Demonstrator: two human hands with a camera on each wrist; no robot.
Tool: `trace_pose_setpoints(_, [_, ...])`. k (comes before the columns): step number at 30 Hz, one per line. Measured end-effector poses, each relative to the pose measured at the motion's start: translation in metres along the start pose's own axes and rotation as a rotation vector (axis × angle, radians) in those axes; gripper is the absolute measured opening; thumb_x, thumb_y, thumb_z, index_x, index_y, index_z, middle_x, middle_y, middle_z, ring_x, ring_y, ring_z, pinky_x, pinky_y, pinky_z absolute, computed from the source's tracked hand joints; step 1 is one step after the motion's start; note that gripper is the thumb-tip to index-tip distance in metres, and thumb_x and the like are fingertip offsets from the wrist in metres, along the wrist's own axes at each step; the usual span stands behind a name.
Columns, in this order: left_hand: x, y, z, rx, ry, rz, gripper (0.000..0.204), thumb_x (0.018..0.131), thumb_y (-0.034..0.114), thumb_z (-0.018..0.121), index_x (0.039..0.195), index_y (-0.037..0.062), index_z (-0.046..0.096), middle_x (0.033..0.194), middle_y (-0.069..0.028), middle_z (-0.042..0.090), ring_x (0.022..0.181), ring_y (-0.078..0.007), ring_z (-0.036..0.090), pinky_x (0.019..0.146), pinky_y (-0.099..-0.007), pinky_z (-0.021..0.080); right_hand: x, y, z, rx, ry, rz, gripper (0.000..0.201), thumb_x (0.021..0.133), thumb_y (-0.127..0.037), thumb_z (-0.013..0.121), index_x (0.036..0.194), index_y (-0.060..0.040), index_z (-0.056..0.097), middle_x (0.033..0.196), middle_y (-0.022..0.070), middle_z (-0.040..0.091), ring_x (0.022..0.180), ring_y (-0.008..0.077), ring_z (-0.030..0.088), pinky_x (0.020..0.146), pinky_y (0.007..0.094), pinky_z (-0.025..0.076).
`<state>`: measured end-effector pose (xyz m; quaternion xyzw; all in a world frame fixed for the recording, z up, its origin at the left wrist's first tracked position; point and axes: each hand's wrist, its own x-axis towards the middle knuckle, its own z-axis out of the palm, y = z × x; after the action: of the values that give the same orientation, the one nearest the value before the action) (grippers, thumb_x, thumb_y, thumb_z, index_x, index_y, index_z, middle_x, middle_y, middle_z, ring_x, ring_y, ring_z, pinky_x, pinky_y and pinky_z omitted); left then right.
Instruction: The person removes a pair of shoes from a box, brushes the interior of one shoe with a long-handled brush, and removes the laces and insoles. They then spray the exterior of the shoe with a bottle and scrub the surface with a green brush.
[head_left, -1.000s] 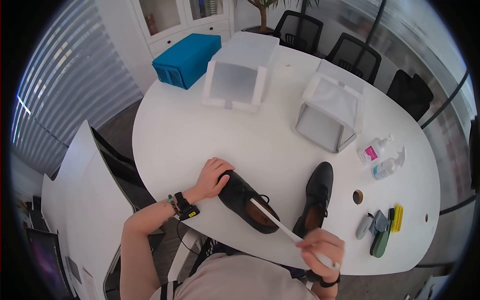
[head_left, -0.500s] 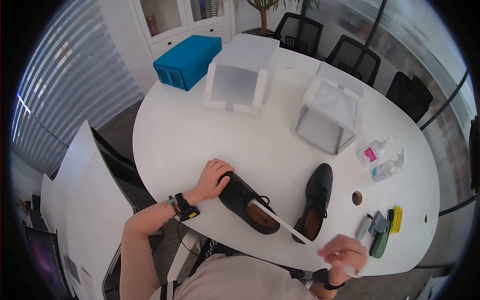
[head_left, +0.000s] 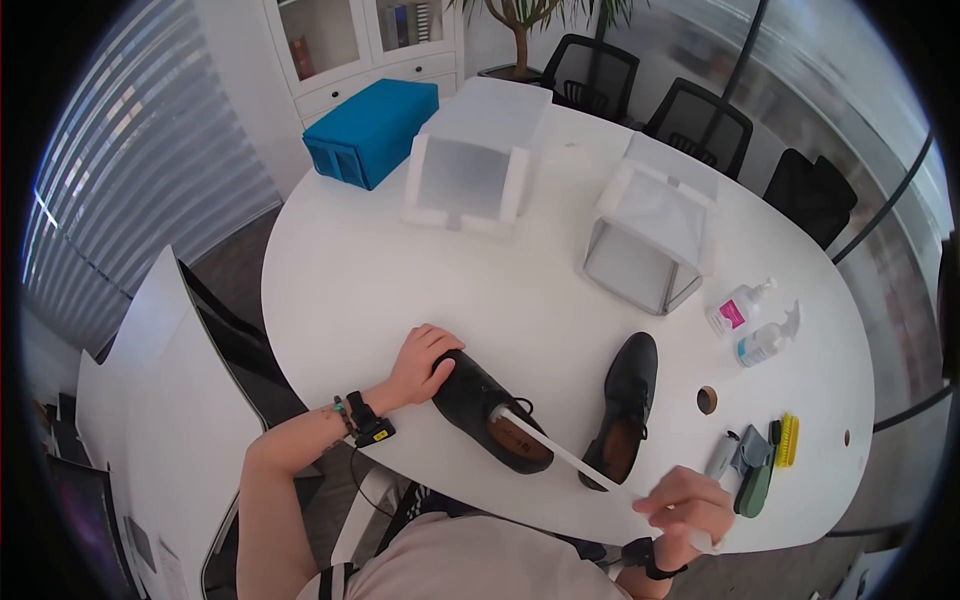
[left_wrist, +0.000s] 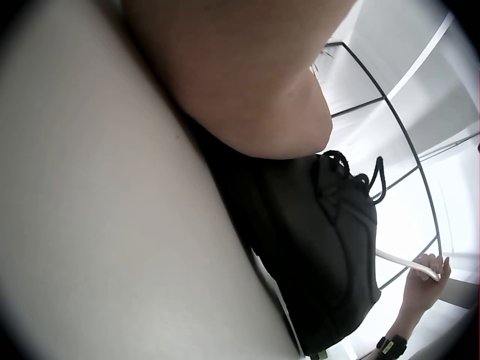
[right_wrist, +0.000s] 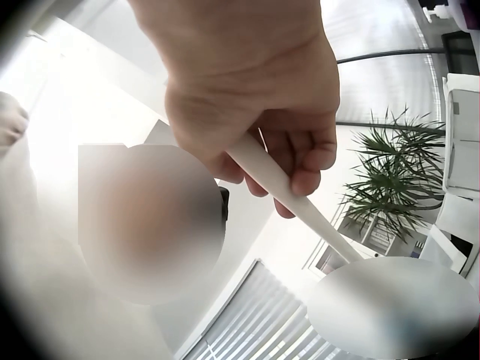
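Note:
Near the front edge of the table lies a black lace-up shoe (head_left: 470, 400), its brown insole showing. My left hand (head_left: 420, 365) grips its toe, fingers over the top and thumb along the side. In the left wrist view the shoe (left_wrist: 300, 240) reaches out beyond my palm, laces upward. Off to the right, my right hand (head_left: 688, 505) holds a long, thin white tool (head_left: 565, 458) by its handle end. The far end of that tool goes into the shoe's opening by the tongue, where its tip is hidden. In the right wrist view, fingers curl round the white handle (right_wrist: 277, 184).
A second black shoe (head_left: 625, 400) lies to the right. Beyond it are a grey brush-like item with a green block (head_left: 755, 490), a yellow brush (head_left: 788, 440) and two pump bottles (head_left: 765, 342). Translucent boxes (head_left: 650, 220) and a blue case (head_left: 370, 130) stand farther back.
My right hand has moved rightward with the white tool's handle since a second ago, then stayed about there. The left hand keeps its hold on the shoe's toe.

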<state>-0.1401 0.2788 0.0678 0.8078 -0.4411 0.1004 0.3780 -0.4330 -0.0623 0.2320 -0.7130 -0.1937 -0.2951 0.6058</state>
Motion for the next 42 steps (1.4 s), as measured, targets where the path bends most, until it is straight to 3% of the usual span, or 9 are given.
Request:
trace_pose_setpoints(3, [0.000, -0.001, 0.000, 0.007, -0.003, 0.002, 0.026, 0.103, 0.023, 0.061, 0.120, 0.0071, 0.072, 0.117, -0.0119, 0.070, 0.113, -0.0355, 0.061, 0.103, -0.0462, 0.045, 0.026, 0.018, 0.036, -0.155, -0.094, 0.271, 0.014, 0.085, -0.007, 0.079, 0.078, 0.0022, 0.071, 0.092, 0.0171, 0.080, 0.071, 0.0262, 0.070, 0.061, 0.0341, 0.053])
trace_pose_setpoints(9, [-0.001, 0.000, 0.000, 0.000, 0.005, -0.009, 0.026, 0.103, 0.023, 0.061, 0.120, 0.0073, 0.072, 0.117, -0.0120, 0.070, 0.113, -0.0357, 0.061, 0.103, -0.0463, 0.045, 0.019, 0.017, 0.028, -0.176, -0.160, 0.044, 0.016, 0.083, -0.009, 0.080, 0.075, 0.0012, 0.071, 0.087, 0.0165, 0.080, 0.067, 0.0261, 0.070, 0.058, 0.0344, 0.053])
trace_pose_setpoints(13, [0.000, -0.002, 0.001, -0.003, -0.008, 0.007, 0.026, 0.103, 0.023, 0.061, 0.120, 0.0075, 0.072, 0.117, -0.0119, 0.070, 0.114, -0.0356, 0.060, 0.104, -0.0465, 0.045, 0.014, 0.003, 0.014, -0.121, 0.038, -0.034, 0.020, 0.082, -0.014, 0.081, 0.072, 0.0009, 0.071, 0.082, 0.0188, 0.079, 0.062, 0.0264, 0.068, 0.055, 0.0342, 0.054])
trace_pose_setpoints(18, [-0.002, -0.004, 0.002, -0.006, -0.014, -0.017, 0.027, 0.103, 0.024, 0.060, 0.120, 0.0072, 0.072, 0.117, -0.0122, 0.070, 0.113, -0.0362, 0.060, 0.104, -0.0470, 0.045, 0.023, 0.042, 0.052, -0.170, -0.066, 0.172, 0.029, 0.086, -0.023, 0.080, 0.070, -0.0013, 0.069, 0.083, 0.0172, 0.080, 0.061, 0.0265, 0.068, 0.056, 0.0362, 0.053])
trace_pose_setpoints(24, [-0.001, -0.001, 0.000, 0.016, -0.013, 0.000, 0.027, 0.103, 0.024, 0.060, 0.120, 0.0068, 0.072, 0.117, -0.0130, 0.070, 0.113, -0.0366, 0.060, 0.104, -0.0469, 0.045, 0.010, 0.008, 0.022, -0.072, -0.082, -0.086, 0.025, 0.088, -0.024, 0.081, 0.077, -0.0038, 0.071, 0.086, 0.0133, 0.080, 0.070, 0.0277, 0.069, 0.060, 0.0367, 0.051])
trace_pose_setpoints(31, [0.000, 0.000, 0.001, 0.001, 0.014, -0.005, 0.027, 0.103, 0.023, 0.059, 0.121, 0.0063, 0.072, 0.116, -0.0128, 0.069, 0.114, -0.0364, 0.060, 0.104, -0.0471, 0.045, 0.022, 0.032, 0.036, -0.175, -0.167, 0.198, 0.010, 0.079, 0.000, 0.081, 0.078, -0.0002, 0.071, 0.099, 0.0117, 0.082, 0.079, 0.0280, 0.067, 0.068, 0.0367, 0.052])
trace_pose_setpoints(32, [0.001, 0.000, 0.000, 0.010, 0.017, 0.004, 0.027, 0.104, 0.023, 0.059, 0.120, 0.0064, 0.071, 0.116, -0.0128, 0.069, 0.114, -0.0364, 0.060, 0.104, -0.0471, 0.045, 0.020, 0.034, 0.030, -0.210, -0.151, 0.004, 0.020, 0.089, -0.012, 0.079, 0.075, -0.0013, 0.069, 0.092, 0.0126, 0.082, 0.069, 0.0252, 0.063, 0.061, 0.0360, 0.049])
trace_pose_setpoints(38, [0.000, 0.002, -0.001, 0.014, 0.012, 0.010, 0.026, 0.104, 0.023, 0.059, 0.120, 0.0067, 0.071, 0.116, -0.0126, 0.069, 0.114, -0.0360, 0.060, 0.104, -0.0469, 0.045, 0.000, 0.020, 0.013, -0.114, 0.112, -0.208, 0.049, 0.103, -0.040, 0.064, 0.069, -0.0041, 0.065, 0.075, 0.0117, 0.079, 0.054, 0.0198, 0.056, 0.052, 0.0329, 0.043])
trace_pose_setpoints(42, [-0.001, 0.000, 0.001, 0.008, 0.018, 0.003, 0.026, 0.105, 0.025, 0.058, 0.119, 0.0069, 0.071, 0.115, -0.0125, 0.069, 0.113, -0.0359, 0.060, 0.103, -0.0462, 0.044, 0.017, 0.047, 0.045, -0.247, -0.079, 0.033, 0.026, 0.091, -0.023, 0.072, 0.074, -0.0033, 0.070, 0.075, 0.0098, 0.079, 0.062, 0.0218, 0.061, 0.057, 0.0336, 0.046])
